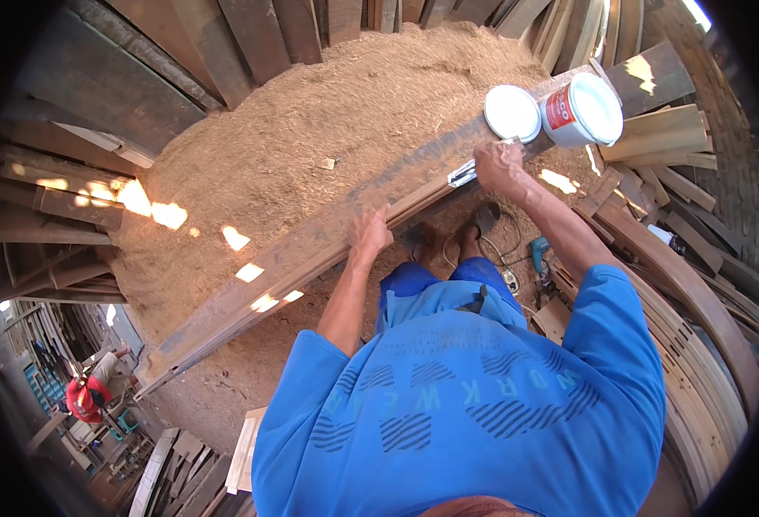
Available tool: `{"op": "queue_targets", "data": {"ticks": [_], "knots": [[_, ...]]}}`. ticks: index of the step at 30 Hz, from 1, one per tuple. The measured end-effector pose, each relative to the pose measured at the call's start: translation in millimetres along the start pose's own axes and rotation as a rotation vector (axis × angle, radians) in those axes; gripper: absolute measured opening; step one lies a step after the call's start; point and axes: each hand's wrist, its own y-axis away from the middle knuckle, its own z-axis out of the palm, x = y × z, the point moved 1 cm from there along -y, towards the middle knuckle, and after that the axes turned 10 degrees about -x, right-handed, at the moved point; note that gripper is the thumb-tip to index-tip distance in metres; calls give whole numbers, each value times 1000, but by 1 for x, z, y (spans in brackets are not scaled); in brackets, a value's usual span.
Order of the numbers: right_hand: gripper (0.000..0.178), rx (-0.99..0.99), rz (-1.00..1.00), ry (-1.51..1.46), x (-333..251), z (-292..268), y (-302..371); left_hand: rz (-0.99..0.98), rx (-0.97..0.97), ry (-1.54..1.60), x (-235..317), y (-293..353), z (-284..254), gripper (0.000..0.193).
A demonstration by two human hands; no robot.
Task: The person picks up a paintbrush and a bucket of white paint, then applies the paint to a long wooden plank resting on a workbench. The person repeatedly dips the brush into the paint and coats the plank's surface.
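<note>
A long brown wooden plank runs diagonally in front of me, with narrower wooden strips along its near edge. My left hand closes around the strips near their middle. Farther right, my right hand is closed on a flat tool smeared white, which looks like a scraper. It touches the end of the strips, and my fingers hide much of it. Just beyond that hand, an open white bucket stands on the plank beside its round white lid.
A broad heap of sawdust lies beyond the plank, ringed by leaning boards. At the right are stacked curved timbers, a teal power drill and a cable on the ground. Another person in red crouches far left.
</note>
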Motion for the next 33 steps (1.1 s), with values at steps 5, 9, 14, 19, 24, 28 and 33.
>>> {"op": "queue_targets", "data": {"ticks": [5, 9, 14, 19, 24, 28, 33], "knots": [[14, 15, 75, -84, 33, -30, 12, 43, 124, 0, -1, 8, 11, 57], [15, -91, -59, -9, 0, -32, 23, 29, 117, -9, -1, 6, 15, 56], [17, -73, -75, -12, -13, -34, 26, 39, 152, 7, 0, 9, 19, 57], [16, -197, -88, -22, -7, -23, 8, 40, 137, 19, 1, 9, 19, 57], [21, -93, 108, -204, 13, -32, 3, 29, 107, 11, -2, 8, 9, 59], [21, -38, 112, -138, 44, -42, 8, 15, 41, 46, 1, 5, 0, 59], [19, -35, -2, 96, 17, -20, 4, 22, 11, 33, -2, 4, 0, 58]]}}
